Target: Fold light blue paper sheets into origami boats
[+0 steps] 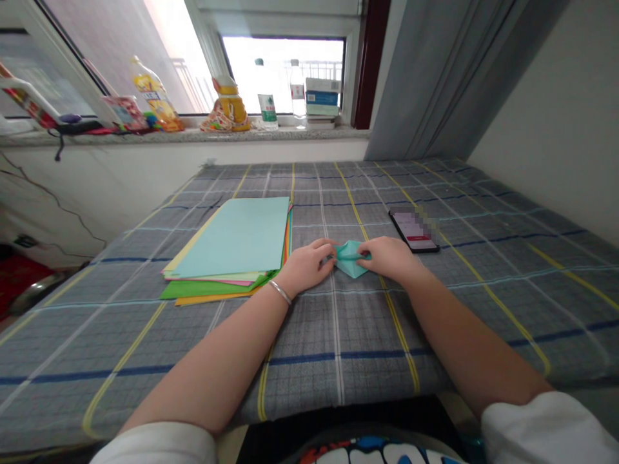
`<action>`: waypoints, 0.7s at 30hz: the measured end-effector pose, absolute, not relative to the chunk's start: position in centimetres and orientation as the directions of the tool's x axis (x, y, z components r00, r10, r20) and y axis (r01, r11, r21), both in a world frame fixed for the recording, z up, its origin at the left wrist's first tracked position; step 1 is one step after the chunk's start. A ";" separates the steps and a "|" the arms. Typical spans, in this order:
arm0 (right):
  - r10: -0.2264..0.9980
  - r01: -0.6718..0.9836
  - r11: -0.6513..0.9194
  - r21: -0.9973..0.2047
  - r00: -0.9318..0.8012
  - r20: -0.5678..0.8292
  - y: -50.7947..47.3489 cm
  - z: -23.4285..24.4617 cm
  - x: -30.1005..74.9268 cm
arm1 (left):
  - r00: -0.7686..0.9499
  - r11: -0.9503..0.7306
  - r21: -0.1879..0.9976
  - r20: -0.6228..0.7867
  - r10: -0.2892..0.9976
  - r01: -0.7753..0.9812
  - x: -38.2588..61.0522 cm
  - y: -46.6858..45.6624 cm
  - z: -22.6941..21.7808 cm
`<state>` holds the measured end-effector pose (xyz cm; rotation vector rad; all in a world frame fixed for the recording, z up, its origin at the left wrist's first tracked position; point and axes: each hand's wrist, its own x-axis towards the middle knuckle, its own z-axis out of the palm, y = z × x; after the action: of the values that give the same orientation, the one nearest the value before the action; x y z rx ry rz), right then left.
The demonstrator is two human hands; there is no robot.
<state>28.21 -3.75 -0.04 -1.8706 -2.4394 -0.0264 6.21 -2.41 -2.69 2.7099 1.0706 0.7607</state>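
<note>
A small folded piece of teal paper [352,263] lies between my hands, low over the checked cloth. My left hand [309,263] pinches its left corner, a silver bangle [281,292] on that wrist. On the other side, my right hand [387,256] grips the right edge with thumb and fingers. The paper's middle shows creases and a point towards me; its ends are hidden under my fingers. Left of my left hand sits a stack of coloured paper [236,235], light blue on top, with green and orange sheets sticking out at the near side.
A phone [414,231] rests on the checked cloth [309,335] beyond my right hand. Along the windowsill [188,135] stand an orange drink bottle [155,93], a yellow container [231,106], a white-green tube [267,111], clear bottles and stacked boxes [322,98]. A grey curtain [430,77] hangs at right.
</note>
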 end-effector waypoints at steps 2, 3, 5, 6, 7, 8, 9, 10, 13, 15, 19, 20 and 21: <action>0.966 0.960 0.255 -0.118 -0.247 0.082 -4.0 -0.1 28.9 | 0.596 -0.720 0.301 0.412 0.689 0.625 6.1 -2.4 -2.6; 0.966 0.953 0.254 -0.163 -0.242 0.091 -4.1 -0.1 29.2 | 0.584 -0.711 0.304 0.414 0.698 0.634 6.1 -2.4 -2.5; 0.968 0.939 0.246 -0.241 -0.227 0.107 -4.2 -0.1 29.7 | 0.568 -0.694 0.304 0.409 0.714 0.653 6.0 -2.4 -2.4; 0.968 0.931 0.244 -0.270 -0.220 0.117 -4.3 0.0 29.9 | 0.563 -0.685 0.300 0.402 0.722 0.664 6.0 -2.5 -2.4; 0.967 0.924 0.248 -0.292 -0.219 0.128 -4.3 0.0 30.1 | 0.558 -0.676 0.296 0.395 0.730 0.675 6.0 -2.5 -2.3; 0.965 0.916 0.258 -0.308 -0.226 0.137 -4.3 0.1 30.3 | 0.551 -0.667 0.294 0.390 0.738 0.685 6.0 -2.5 -2.3; 0.961 0.908 0.272 -0.318 -0.240 0.138 -4.3 0.1 30.5 | 0.541 -0.656 0.297 0.387 0.747 0.693 6.0 -2.5 -2.3; 0.957 0.900 0.290 -0.324 -0.260 0.132 -4.2 0.2 30.7 | 0.526 -0.644 0.305 0.388 0.757 0.702 6.0 -2.5 -2.3; 0.945 0.881 0.326 -0.343 -0.311 0.098 -4.0 0.0 31.5 | 0.475 -0.598 0.363 0.376 0.796 0.715 6.0 -2.1 -2.4; 0.950 0.877 0.311 -0.367 -0.300 0.089 -3.8 -0.3 32.0 | 0.436 -0.553 0.423 0.347 0.831 0.718 5.8 -1.6 -2.6; 0.972 0.855 0.232 -0.463 -0.219 0.084 -3.2 -1.0 32.9 | 0.332 -0.435 0.524 0.282 0.900 0.732 5.7 -0.8 -2.9; 0.976 0.842 0.216 -0.494 -0.201 0.084 -3.0 -1.2 33.0 | 0.312 -0.412 0.538 0.271 0.911 0.736 5.6 -0.7 -3.0; 0.979 0.829 0.200 -0.522 -0.183 0.085 -2.9 -1.3 33.1 | 0.293 -0.391 0.547 0.261 0.920 0.740 5.6 -0.7 -3.0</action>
<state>33.06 -2.90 -1.33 -1.6876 -2.0820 0.5097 5.65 -0.67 -2.96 2.2453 1.5026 0.7841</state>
